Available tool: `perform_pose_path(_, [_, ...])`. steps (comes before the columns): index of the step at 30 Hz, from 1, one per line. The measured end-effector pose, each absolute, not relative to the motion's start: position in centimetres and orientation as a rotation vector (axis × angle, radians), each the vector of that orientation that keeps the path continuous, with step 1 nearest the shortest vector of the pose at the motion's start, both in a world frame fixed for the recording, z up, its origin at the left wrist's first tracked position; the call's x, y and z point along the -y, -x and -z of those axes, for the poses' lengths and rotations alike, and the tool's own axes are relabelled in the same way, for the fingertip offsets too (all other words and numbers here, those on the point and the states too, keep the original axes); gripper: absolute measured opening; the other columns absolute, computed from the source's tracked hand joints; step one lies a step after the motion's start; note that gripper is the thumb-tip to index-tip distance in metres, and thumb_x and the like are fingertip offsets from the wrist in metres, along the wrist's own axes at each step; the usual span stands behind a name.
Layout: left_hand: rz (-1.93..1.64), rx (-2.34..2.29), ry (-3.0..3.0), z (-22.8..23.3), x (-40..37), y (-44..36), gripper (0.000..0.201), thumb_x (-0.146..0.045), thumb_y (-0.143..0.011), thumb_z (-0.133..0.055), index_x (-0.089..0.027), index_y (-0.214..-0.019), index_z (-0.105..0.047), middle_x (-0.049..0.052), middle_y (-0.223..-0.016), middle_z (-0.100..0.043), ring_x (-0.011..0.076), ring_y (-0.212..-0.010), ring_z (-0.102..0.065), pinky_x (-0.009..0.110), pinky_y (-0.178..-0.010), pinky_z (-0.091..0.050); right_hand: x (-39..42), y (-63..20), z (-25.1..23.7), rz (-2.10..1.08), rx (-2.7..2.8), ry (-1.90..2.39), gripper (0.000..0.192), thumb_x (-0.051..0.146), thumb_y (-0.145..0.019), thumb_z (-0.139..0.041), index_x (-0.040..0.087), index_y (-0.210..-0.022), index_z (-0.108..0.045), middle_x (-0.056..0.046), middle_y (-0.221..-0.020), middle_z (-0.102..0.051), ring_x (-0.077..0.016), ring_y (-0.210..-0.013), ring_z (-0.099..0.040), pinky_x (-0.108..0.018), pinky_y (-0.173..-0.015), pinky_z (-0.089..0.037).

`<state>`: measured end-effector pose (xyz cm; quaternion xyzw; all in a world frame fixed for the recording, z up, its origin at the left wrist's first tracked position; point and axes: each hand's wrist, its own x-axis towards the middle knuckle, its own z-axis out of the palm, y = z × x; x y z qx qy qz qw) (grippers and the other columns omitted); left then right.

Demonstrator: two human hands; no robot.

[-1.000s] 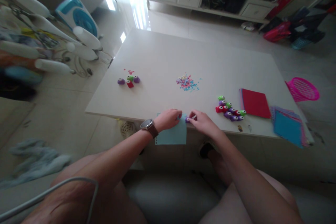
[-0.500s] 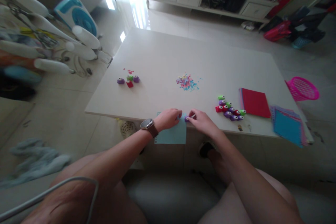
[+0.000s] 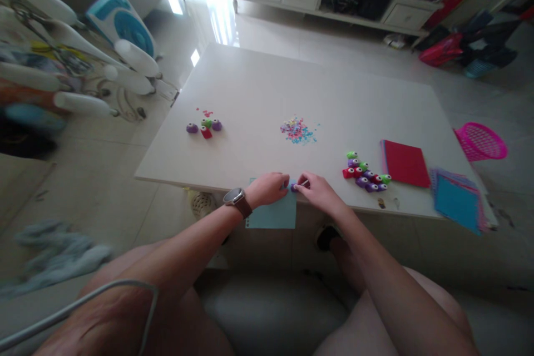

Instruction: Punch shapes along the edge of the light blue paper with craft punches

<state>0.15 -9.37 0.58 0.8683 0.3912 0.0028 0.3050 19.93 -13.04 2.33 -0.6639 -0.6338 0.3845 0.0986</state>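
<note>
A light-blue sheet of paper (image 3: 273, 216) hangs partly over the table's front edge, with small punched holes near its lower left corner. My left hand (image 3: 269, 187), with a watch on the wrist, is closed on the sheet's upper part, fingers curled and partly hidden. My right hand (image 3: 315, 189) is closed around a small purple paper punch (image 3: 294, 187), which sits at the sheet's right edge. Whether the paper lies inside the punch's slot is too small to tell. The two hands are close together but apart.
Confetti pieces (image 3: 298, 130) lie mid-table. Several paper punches (image 3: 364, 173) cluster at right, beside a red-topped paper stack (image 3: 405, 163) and blue sheets (image 3: 456, 203). More punches (image 3: 205, 132) stand at left near red bits (image 3: 207, 114). A pink basket (image 3: 481, 141) is beyond the right edge.
My right hand has shifted slightly left with the purple punch, closer to my left hand. The sheet and my left hand stay nearly in place.
</note>
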Motion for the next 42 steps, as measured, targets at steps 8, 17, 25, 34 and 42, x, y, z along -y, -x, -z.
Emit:
perform_pose_path(8, [0.016, -1.041, -2.309, -0.5, 9.2, -0.4, 0.023, -0.022, -0.100, -0.052, -0.018, -0.106, -0.074, 0.011, -0.103, -0.078, 0.0249, -0.096, -0.074, 0.032, -0.083, -0.052, 12.8, -19.8, -2.3, -1.133, 1.843, 1.981, 0.016, 0.018, -0.095, -0.076, 0.020, -0.085, -0.063, -0.003, -0.090, -0.075, -0.0169, -0.083, -0.068, -0.026, -0.075, -0.046])
perform_pose_path(17, [0.021, -1.045, -2.315, -0.4, 9.1, -0.4, 0.027, -0.023, -0.103, -0.047, -0.017, -0.104, -0.074, 0.013, -0.103, -0.079, 0.0258, -0.097, -0.074, 0.033, -0.084, -0.053, 12.7, -19.8, -2.3, -1.161, 1.781, 2.016, 0.015, 0.017, -0.092, -0.079, 0.019, -0.085, -0.065, -0.002, -0.088, -0.075, -0.0154, -0.082, -0.068, -0.024, -0.074, -0.047])
perform_pose_path(25, [0.010, -1.044, -2.289, -0.2, 9.1, -0.3, 0.021, -0.019, -0.096, -0.055, -0.019, -0.106, -0.073, 0.009, -0.103, -0.078, 0.0236, -0.094, -0.072, 0.031, -0.080, -0.051, 12.6, -20.4, -3.1, -1.205, 1.777, 2.096, 0.012, 0.017, -0.089, -0.081, 0.018, -0.088, -0.070, -0.004, -0.094, -0.078, -0.0154, -0.081, -0.069, -0.024, -0.072, -0.048])
perform_pose_path(34, [-0.019, -1.044, -2.286, 0.1, 9.1, -0.3, 0.020, -0.020, -0.096, -0.055, -0.019, -0.105, -0.073, 0.009, -0.100, -0.078, 0.0236, -0.091, -0.072, 0.031, -0.078, -0.050, 12.7, -19.8, -3.3, -1.226, 1.743, 2.041, 0.011, 0.016, -0.092, -0.079, 0.018, -0.086, -0.070, -0.003, -0.088, -0.077, -0.0145, -0.080, -0.070, -0.023, -0.072, -0.049])
perform_pose_path(42, [0.003, -1.053, -2.272, -0.5, 9.1, -0.4, 0.027, -0.036, -0.105, -0.053, -0.019, -0.104, -0.074, 0.010, -0.101, -0.078, 0.0248, -0.094, -0.073, 0.031, -0.080, -0.050, 12.5, -19.6, -2.8, -1.189, 1.734, 2.029, 0.013, 0.017, -0.091, -0.080, 0.018, -0.084, -0.068, -0.003, -0.087, -0.077, -0.0151, -0.079, -0.070, -0.024, -0.072, -0.049])
